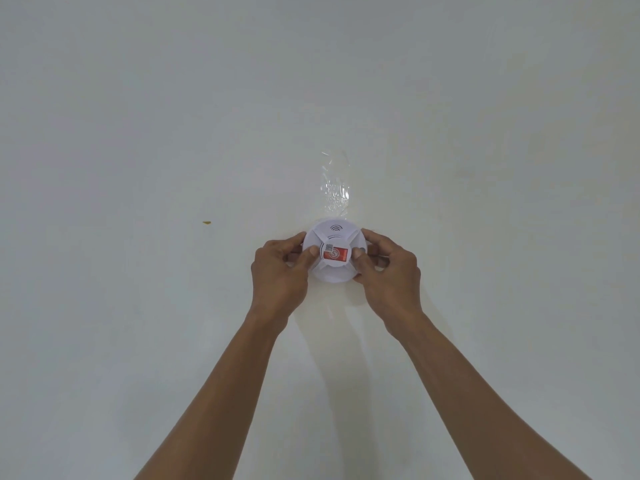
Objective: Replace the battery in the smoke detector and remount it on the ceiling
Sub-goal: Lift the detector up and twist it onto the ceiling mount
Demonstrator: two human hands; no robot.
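Overhead, both hands (334,271) hide smoke detector (334,252) edges.

Smoke detector (333,252) white, with grey curved wave marks on its face and four raised white ribs crossing it; centre sticker (334,254) orange-red with a white swirl logo, plus a small dark speckled code square at its upper left (too small to read). Ceiling (173,133) plain off-white, shading greyer toward its edges and creamier round the detector, one small yellow-brown spot (206,222) off to the left. Clear glossy tape strip (336,181) above the detector, showing white glints.
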